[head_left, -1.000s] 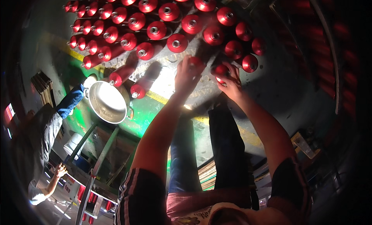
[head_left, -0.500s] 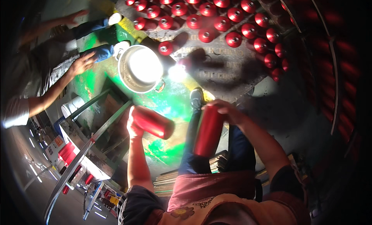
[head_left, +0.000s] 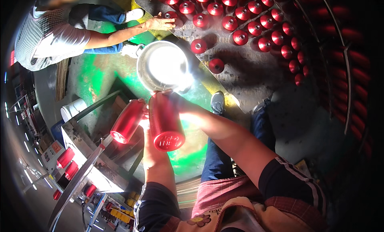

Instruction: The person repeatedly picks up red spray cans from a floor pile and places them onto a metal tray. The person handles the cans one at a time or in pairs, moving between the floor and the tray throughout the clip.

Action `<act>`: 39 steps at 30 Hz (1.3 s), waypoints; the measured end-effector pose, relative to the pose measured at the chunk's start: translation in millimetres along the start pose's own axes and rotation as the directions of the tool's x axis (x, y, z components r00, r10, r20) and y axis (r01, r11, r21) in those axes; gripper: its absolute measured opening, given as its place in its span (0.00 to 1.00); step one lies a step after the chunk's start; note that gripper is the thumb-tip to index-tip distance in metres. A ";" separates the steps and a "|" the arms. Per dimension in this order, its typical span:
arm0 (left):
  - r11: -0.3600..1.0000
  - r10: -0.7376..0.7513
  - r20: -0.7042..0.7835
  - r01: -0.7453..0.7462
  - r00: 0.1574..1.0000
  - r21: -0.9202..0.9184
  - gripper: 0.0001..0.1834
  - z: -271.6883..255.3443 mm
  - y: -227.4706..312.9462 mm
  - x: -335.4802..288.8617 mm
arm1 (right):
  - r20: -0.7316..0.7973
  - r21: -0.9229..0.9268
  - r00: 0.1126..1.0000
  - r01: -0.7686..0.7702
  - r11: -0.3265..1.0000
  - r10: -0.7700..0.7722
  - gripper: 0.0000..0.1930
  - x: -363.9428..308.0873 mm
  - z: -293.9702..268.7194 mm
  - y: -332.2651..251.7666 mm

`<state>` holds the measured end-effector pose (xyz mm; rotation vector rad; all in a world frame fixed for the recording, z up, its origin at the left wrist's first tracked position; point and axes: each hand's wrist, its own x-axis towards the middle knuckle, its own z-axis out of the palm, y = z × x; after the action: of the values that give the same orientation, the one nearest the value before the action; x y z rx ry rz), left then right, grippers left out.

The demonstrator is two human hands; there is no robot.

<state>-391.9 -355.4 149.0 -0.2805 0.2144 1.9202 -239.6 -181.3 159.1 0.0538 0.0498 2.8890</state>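
Observation:
Both my hands hold red metal cylinders side by side, bottoms tilted toward me. My left hand (head_left: pixel 144 114) is closed round the slimmer-looking left cylinder (head_left: pixel 127 121), whose shiny base faces down and left. In my right hand (head_left: pixel 178 104) is the other red cylinder (head_left: pixel 165 118), gripped near its far end; its round base shows stamped marks. The right hand's fingers are partly hidden behind it. Just beyond the cylinders stands a round metal pot (head_left: pixel 141 74) with a handle and a glaring light inside.
Several red cylinders (head_left: pixel 229 23) with necks stand upright on a plate at the far right. A co-worker's hand (head_left: pixel 161 23) reaches one of them. At left are a metal-framed box (head_left: pixel 106 106), a white bucket (head_left: pixel 74 109) and red cylinders (head_left: pixel 65 157) on a bench.
My right hand has brought its cylinder left from over my legs, beside the left one. The left cylinder has turned base toward me. The co-worker's arm has stretched to the standing cylinders.

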 end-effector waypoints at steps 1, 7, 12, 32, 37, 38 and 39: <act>1.000 0.001 -0.020 -0.002 1.000 -0.012 0.24 -2.1 0.3 -2.0 | -0.046 -0.122 0.999 -0.024 0.992 0.019 0.23 -3.6 -1.4 -2.5; 0.999 0.004 -0.330 -0.016 0.944 -0.032 0.25 -12.8 -36.9 -12.7 | -0.265 -0.611 0.954 -0.054 0.790 -0.139 0.20 -139.3 -32.1 -80.4; 0.755 -0.030 -0.364 0.260 0.931 0.602 0.30 -15.1 -126.5 18.4 | -0.678 -0.697 0.513 -0.218 0.684 -0.527 0.20 -320.5 -23.9 -173.7; -0.758 -0.272 0.055 -0.249 0.961 0.603 0.17 -115.1 -476.7 141.0 | -0.025 -0.592 0.394 -0.746 -0.304 -0.919 0.23 -444.3 -141.1 -210.4; -0.689 -0.298 0.223 -0.371 0.928 0.623 0.19 -74.6 -473.4 158.9 | -0.044 -0.659 0.379 -0.707 -0.259 -0.924 0.20 -458.2 -100.0 -221.6; -0.722 -0.269 0.182 -0.323 0.946 0.612 0.20 -66.4 -474.8 171.0 | -0.031 -0.637 0.286 -0.744 -0.202 -0.958 0.19 -462.8 -97.5 -233.9; -0.762 -0.288 0.238 -0.373 0.927 0.529 0.23 -62.1 -480.0 190.7 | -0.079 -0.578 0.215 -0.806 -0.132 -0.973 0.22 -473.0 -93.8 -248.3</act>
<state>-3.3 -32.1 26.1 1.7546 1.9177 0.5962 276.1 -61.8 40.6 -1.9347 -1.8082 0.7339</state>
